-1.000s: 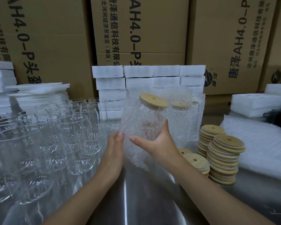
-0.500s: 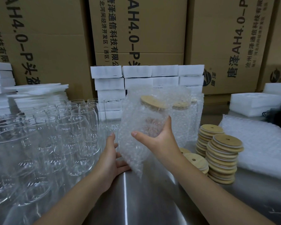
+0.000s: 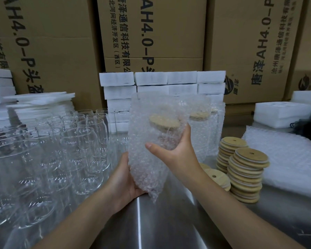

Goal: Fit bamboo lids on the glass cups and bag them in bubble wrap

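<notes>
Seating the glass cup (image 3: 162, 139) fully down into the bubble wrap bag (image 3: 147, 169) looks to be the step in hand. The cup sits high and tilted inside the bag, its bamboo lid (image 3: 164, 121) showing through the wrap, and the whole bundle is held in the air over the middle of the table (image 3: 169, 223).

The right hand (image 3: 176, 155) grips the cup's body through the wrap, thumb across the front and fingers curled round the far side. At 7 o'clock from the cup, the left hand (image 3: 122, 180) wraps round the bag's slack lower end.

To do this well, grip the glass rather than the lid, and draw the slack down until the base meets the bottom, so the lid is not dislodged.

Bare glass cups (image 3: 75, 144) crowd in at 9 o'clock, near enough to knock. Bagged cups (image 3: 201, 123) stand at 1 o'clock, and lid stacks (image 3: 248, 169) at 4 o'clock.
</notes>
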